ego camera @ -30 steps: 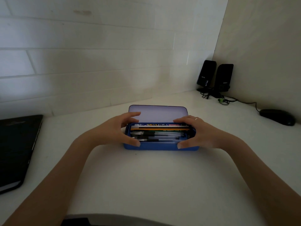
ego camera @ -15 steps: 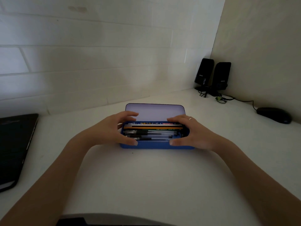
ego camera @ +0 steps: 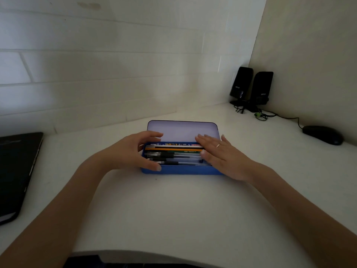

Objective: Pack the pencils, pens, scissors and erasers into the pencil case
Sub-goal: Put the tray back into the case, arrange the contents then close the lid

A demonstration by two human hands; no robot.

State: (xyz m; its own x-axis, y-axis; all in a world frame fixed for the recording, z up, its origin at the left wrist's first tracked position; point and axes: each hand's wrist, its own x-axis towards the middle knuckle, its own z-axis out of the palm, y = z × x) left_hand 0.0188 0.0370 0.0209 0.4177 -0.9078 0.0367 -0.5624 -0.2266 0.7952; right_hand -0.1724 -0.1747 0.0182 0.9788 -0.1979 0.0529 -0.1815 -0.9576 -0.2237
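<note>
Blue case sits on the white worktop, lid swung up behind the hands. Left hand grips the case's left end: thumb curled round the near wall, fingers arched over the far rim. Right hand lies flat over the right end of the case, fingers straight and together, reaching toward the lid; ring on one finger. Between the two hands, pens and pencils lie lengthwise inside the case, dark pens nearer, an orange and a green pencil behind them. Scissors and erasers cannot be made out. Left of the left hand, well apart, a black laptop. Beyond and right of the right hand, two black speakers in the corner and a black mouse.
</note>
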